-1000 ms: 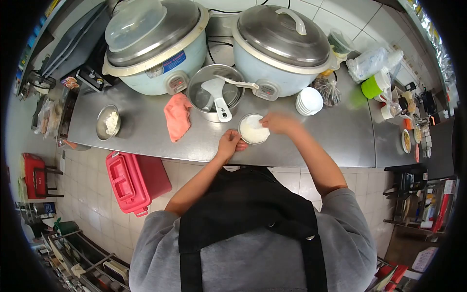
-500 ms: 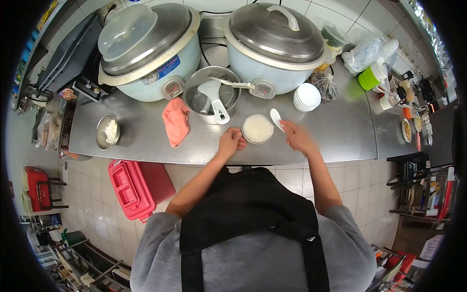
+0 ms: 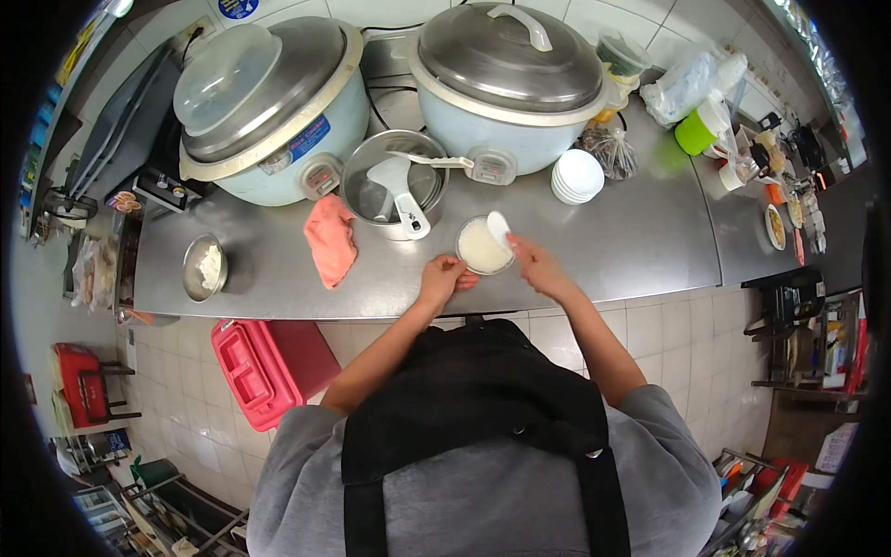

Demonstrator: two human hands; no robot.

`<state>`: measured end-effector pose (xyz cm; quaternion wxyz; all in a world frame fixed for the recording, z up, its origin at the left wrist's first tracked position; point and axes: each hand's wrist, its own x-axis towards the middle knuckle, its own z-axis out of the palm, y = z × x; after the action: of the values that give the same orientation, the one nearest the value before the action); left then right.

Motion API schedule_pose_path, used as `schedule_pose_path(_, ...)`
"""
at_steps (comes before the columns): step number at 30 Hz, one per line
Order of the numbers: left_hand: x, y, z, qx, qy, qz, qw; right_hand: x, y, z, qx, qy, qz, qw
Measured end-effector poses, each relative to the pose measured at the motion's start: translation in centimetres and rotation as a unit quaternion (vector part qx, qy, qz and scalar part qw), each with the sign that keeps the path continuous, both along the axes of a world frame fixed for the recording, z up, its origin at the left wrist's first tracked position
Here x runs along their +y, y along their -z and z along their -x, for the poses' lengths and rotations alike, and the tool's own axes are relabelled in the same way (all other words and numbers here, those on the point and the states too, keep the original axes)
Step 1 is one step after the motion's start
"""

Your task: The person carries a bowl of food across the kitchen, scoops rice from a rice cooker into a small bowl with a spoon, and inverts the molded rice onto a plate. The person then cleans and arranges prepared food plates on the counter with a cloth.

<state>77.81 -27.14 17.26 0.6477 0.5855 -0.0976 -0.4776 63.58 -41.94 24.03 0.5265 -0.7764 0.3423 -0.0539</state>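
A round bowl of white rice (image 3: pixel 481 249) stands near the counter's front edge. My left hand (image 3: pixel 445 277) grips the bowl's left rim with its fingers. My right hand (image 3: pixel 540 267) is closed on the handle end of a small white spoon (image 3: pixel 498 227), whose head is over the right side of the rice. Behind the bowl, to the left, a metal pot (image 3: pixel 357 186) holds a white rice paddle (image 3: pixel 401 197) and another light-coloured utensil handle (image 3: pixel 436 161) lies across its rim.
Two large rice cookers (image 3: pixel 320 139) (image 3: pixel 501 125) stand at the back. A pink cloth (image 3: pixel 329 241) and a metal bowl with white food (image 3: pixel 197 269) are left; stacked white bowls (image 3: pixel 577 176) and a green cup (image 3: pixel 694 133) are right. A red box (image 3: pixel 278 362) is below the counter.
The white spoon first moved off the rice to the right, then came back over the bowl's right side with my right hand. My left hand stays at the rim. The whole view has shifted slightly.
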Motion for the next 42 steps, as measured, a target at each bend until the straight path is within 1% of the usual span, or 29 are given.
schedule_pose_path(1, 0.1, -0.2, 0.1, 0.028, 0.0, 0.0, 1.0, -0.9, -0.1, -0.3, 0.02, -0.013, -0.006, 1.0)
schedule_pose_path(3, 0.3, -0.1, 0.3, 0.038, 0.001, 0.005, 0.999, -1.9, 2.4, -1.1, -0.058, -0.072, 0.095, 0.991)
schedule_pose_path(4, 0.3, 0.0, 0.2, 0.046, 0.005, 0.01, 0.999, -1.8, 3.1, -1.2, -0.059, -0.075, 0.096, 0.991)
schedule_pose_path(6, 0.5, 0.1, -0.1, 0.044, 0.004, 0.004, 0.999, -1.0, 3.4, -1.6, 0.003, -0.098, 0.125, 0.987)
schedule_pose_path(7, 0.7, 0.2, 0.0, 0.042, 0.009, -0.003, 0.999, -1.5, 3.2, -1.8, 0.003, -0.101, 0.126, 0.987)
schedule_pose_path(9, 0.9, -0.2, 0.1, 0.043, 0.01, -0.014, 0.999, -3.2, 1.8, -2.9, 0.076, -0.154, 0.108, 0.979)
schedule_pose_path(10, 0.9, -0.4, 0.1, 0.046, 0.013, -0.028, 0.998, -3.6, 1.0, -3.6, 0.076, -0.155, 0.108, 0.979)
schedule_pose_path(12, 0.8, 0.2, 0.2, 0.048, 0.007, -0.023, 0.999, -3.0, -1.3, -5.0, 0.087, -0.177, 0.178, 0.964)
schedule_pose_path(13, 0.7, 0.5, 0.2, 0.048, 0.002, -0.019, 0.999, -2.8, -1.2, -5.3, 0.088, -0.177, 0.177, 0.964)
schedule_pose_path(15, 0.7, 0.5, 0.2, 0.051, -0.006, -0.014, 0.999, -2.3, -1.1, -6.0, 0.162, -0.268, 0.254, 0.915)
schedule_pose_path(16, 0.7, 0.6, 0.2, 0.055, -0.013, -0.009, 0.998, -2.3, -1.1, -6.3, 0.163, -0.269, 0.252, 0.915)
schedule_pose_path(18, 0.7, 1.1, 0.3, 0.057, -0.013, -0.004, 0.998, -2.3, -1.7, -6.9, 0.237, -0.336, 0.263, 0.873)
schedule_pose_path(22, 0.6, 1.0, 0.3, 0.066, -0.017, 0.009, 0.998, -2.2, -2.8, -7.6, 0.28, -0.328, 0.271, 0.861)
schedule_pose_path(24, 0.5, 0.9, 0.0, 0.061, -0.012, 0.014, 0.998, -2.1, -4.4, -7.3, 0.213, -0.332, 0.32, 0.861)
schedule_pose_path(25, 0.5, 0.9, 0.0, 0.062, -0.006, 0.015, 0.998, -1.6, -4.9, -7.1, 0.213, -0.333, 0.322, 0.86)
schedule_pose_path(26, 0.5, 1.0, 0.1, 0.063, -0.006, 0.015, 0.998, -0.6, -5.5, -6.8, 0.204, -0.321, 0.35, 0.856)
schedule_pose_path(27, 0.6, 1.0, 0.1, 0.062, -0.006, 0.014, 0.998, 0.2, -5.6, -6.4, 0.195, -0.308, 0.376, 0.852)
schedule_pose_path(28, 0.5, 1.0, 0.1, 0.06, -0.005, 0.014, 0.998, 0.6, -5.0, -5.9, 0.197, -0.306, 0.373, 0.854)
schedule_pose_path(31, 0.3, 0.7, 0.2, 0.069, -0.013, -0.002, 0.998, 1.3, -3.3, -5.7, 0.231, -0.297, 0.39, 0.84)
schedule_pose_path(33, 0.1, 0.8, 0.4, 0.073, -0.012, -0.002, 0.997, 1.8, -3.2, -6.0, 0.283, -0.275, 0.411, 0.822)
schedule_pose_path(34, -0.2, 0.8, 0.3, 0.073, -0.011, 0.002, 0.997, 1.1, -3.3, -5.9, 0.283, -0.273, 0.411, 0.822)
schedule_pose_path(35, -0.1, 0.6, 0.3, 0.072, -0.009, 0.003, 0.997, -0.2, -3.3, -5.6, 0.223, -0.279, 0.366, 0.859)
schedule_pose_path(36, 0.4, 0.3, 0.3, 0.087, 0.03, -0.002, 0.996, -1.4, -3.3, -5.0, 0.163, -0.285, 0.318, 0.89)
schedule_pose_path(37, 0.9, 0.1, 0.2, 0.104, 0.067, -0.007, 0.992, -2.6, -2.3, -4.2, 0.163, -0.285, 0.318, 0.889)
schedule_pose_path(38, 1.1, 0.1, 0.0, 0.106, 0.066, -0.008, 0.992, -3.9, -0.8, -3.4, 0.081, -0.229, 0.29, 0.926)
schedule_pose_path(39, 1.4, 0.1, -0.3, 0.043, 0.072, -0.029, 0.996, -4.2, -0.6, -3.2, -0.002, -0.169, 0.258, 0.951)
schedule_pose_path(40, 1.4, 0.1, -0.6, -0.02, 0.079, -0.051, 0.995, -4.2, -0.4, -2.6, -0.002, -0.169, 0.257, 0.951)
schedule_pose_path(41, 1.2, -0.1, -1.1, -0.019, 0.081, -0.052, 0.995, -3.3, -1.7, -1.7, 0.055, -0.161, 0.254, 0.952)
schedule_pose_path(42, 0.6, -0.3, -1.8, -0.09, 0.06, -0.065, 0.992, -2.3, -2.4, -0.9, 0.111, -0.151, 0.25, 0.95)
